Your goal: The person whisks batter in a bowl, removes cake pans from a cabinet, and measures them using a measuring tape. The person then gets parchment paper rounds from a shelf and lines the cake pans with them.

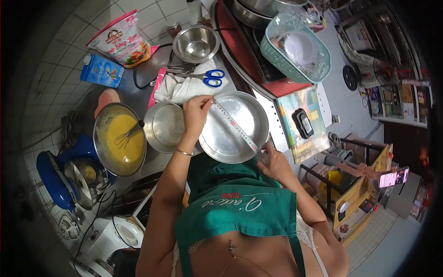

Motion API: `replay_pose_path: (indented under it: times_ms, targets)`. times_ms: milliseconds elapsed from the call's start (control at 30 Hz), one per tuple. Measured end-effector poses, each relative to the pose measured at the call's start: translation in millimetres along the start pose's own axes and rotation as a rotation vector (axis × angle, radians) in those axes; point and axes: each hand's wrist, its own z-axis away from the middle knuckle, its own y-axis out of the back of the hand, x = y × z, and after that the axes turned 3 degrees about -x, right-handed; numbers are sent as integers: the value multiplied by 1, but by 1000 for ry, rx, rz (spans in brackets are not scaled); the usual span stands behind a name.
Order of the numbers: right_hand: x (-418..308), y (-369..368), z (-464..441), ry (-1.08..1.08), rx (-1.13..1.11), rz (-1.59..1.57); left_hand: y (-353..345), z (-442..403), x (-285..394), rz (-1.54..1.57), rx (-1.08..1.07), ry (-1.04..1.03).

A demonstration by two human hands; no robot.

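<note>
A tape measure [234,123] stretches slantwise across the top of a round metal cake pan [219,145]. My left hand [196,113] pinches one end of the tape at the pan's upper left rim. At the lower right rim, my right hand [275,162] grips the other end. Close to my left wrist stands a smaller round pan [162,127]. Farther left, a steel bowl [98,147] holds yellow batter [121,143] with a whisk [127,137] resting in it.
Blue-handled scissors [213,78] lie on a white cloth [177,90] behind the pans. An empty steel bowl [196,45], a flour bag [122,41] and a blue carton [102,70] stand farther back. A blue stand mixer [55,177] is at left, a teal basket [295,64] at right.
</note>
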Motion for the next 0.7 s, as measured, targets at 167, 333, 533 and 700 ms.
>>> replay_pose_path:
  times_ms: [167, 333, 533, 700]
  targets:
    - [15, -11, 13, -75, 12, -125, 0, 5, 0, 85, -84, 83]
    - [27, -20, 17, 18, 65, -142, -1, 6, -7, 157, -126, 142]
    - [34, -24, 13, -59, -5, -124, 5, -2, -3, 176, -214, 172]
    - [34, -21, 13, -89, -48, -145, 7, -3, -3, 171, -226, 204]
